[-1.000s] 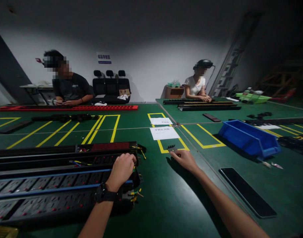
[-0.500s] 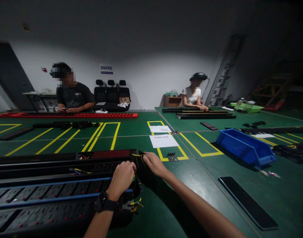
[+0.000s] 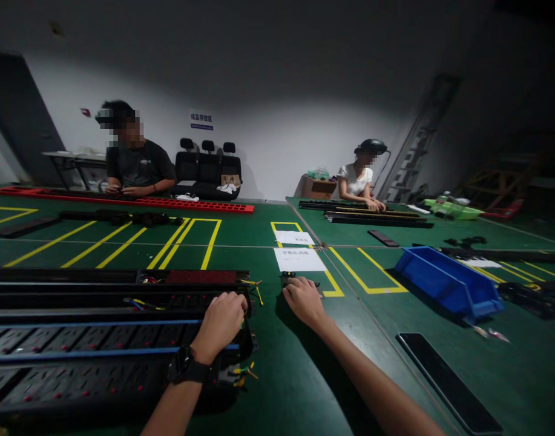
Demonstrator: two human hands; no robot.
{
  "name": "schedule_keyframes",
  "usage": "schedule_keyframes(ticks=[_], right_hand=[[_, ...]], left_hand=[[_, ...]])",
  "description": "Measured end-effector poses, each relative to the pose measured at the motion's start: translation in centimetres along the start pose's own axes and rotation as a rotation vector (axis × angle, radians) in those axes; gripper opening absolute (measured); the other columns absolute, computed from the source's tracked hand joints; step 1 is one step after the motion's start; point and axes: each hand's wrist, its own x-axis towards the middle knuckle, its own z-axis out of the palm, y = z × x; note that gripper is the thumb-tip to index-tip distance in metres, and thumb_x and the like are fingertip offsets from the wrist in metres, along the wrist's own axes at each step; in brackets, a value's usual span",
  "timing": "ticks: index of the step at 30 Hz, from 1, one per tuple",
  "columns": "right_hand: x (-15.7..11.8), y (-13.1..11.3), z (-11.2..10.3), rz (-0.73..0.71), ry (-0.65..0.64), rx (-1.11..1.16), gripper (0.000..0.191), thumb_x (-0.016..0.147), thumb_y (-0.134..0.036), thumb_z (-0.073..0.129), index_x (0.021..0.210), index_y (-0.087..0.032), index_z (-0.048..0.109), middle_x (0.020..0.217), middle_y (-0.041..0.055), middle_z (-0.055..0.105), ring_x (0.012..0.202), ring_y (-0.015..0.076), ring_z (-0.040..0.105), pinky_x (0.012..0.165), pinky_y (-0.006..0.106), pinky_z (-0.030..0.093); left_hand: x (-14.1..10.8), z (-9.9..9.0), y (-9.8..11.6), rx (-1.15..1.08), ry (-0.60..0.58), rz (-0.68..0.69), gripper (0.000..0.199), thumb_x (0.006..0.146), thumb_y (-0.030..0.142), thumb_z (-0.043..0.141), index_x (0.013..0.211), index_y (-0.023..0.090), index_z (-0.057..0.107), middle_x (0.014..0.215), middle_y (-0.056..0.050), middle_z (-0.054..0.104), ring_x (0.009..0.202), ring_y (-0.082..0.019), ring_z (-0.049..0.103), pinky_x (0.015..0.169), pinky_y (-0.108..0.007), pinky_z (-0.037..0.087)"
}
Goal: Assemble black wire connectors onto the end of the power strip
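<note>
My left hand (image 3: 223, 321), a black watch on its wrist, is closed over the right end of a black power strip (image 3: 186, 301). Its fingertips are partly hidden. Coloured wires stick out from the strip ends, with a yellow-green wire (image 3: 258, 292) just beyond that hand. My right hand (image 3: 304, 298) is low over the table, its fingers curled at a small black part (image 3: 288, 277); the grip is partly covered. More power strips with sockets and red dots (image 3: 100, 339) lie side by side at the left, a dark red panel (image 3: 201, 277) on the farthest one.
A blue bin (image 3: 449, 284) and a phone (image 3: 447, 381) are on the green table at my right. White paper labels (image 3: 299, 260) lie ahead among yellow tape lines. Across the table, two people (image 3: 141, 169) work at a long red rail (image 3: 204, 204) and black rails (image 3: 377, 219).
My right hand has moved right, away from the strip ends, to the small black part near the paper labels. My left hand stays at the strip's end. The view has tilted slightly.
</note>
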Motion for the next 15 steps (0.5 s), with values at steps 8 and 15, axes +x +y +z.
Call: schedule_keyframes(ticks=[8,15], right_hand=[[2.9,-7.4,0.5,-0.057,-0.030,0.004,0.024,0.106,-0.032,0.058,0.107,-0.019,0.078,0.108,0.0132,0.078,0.107,0.0281,0.068,0.089,0.036,0.047],[2.0,-7.2,-0.3,-0.055,-0.093,0.012,0.023,0.102,-0.024,0.060,0.095,-0.020,0.081,0.099,0.0141,0.080,0.100,0.0267,0.072,0.084,0.033,0.051]], left_hand=[[0.0,0.0,0.0,-0.007,0.012,-0.006,0.028,0.101,0.011,0.044,0.101,0.023,0.070,0.107,-0.006,0.074,0.105,-0.024,0.065,0.090,-0.038,0.044],[-0.1,0.1,-0.1,-0.006,0.022,0.010,0.028,0.101,0.011,0.045,0.101,0.023,0.071,0.104,-0.006,0.074,0.105,-0.025,0.066,0.090,-0.038,0.044]])
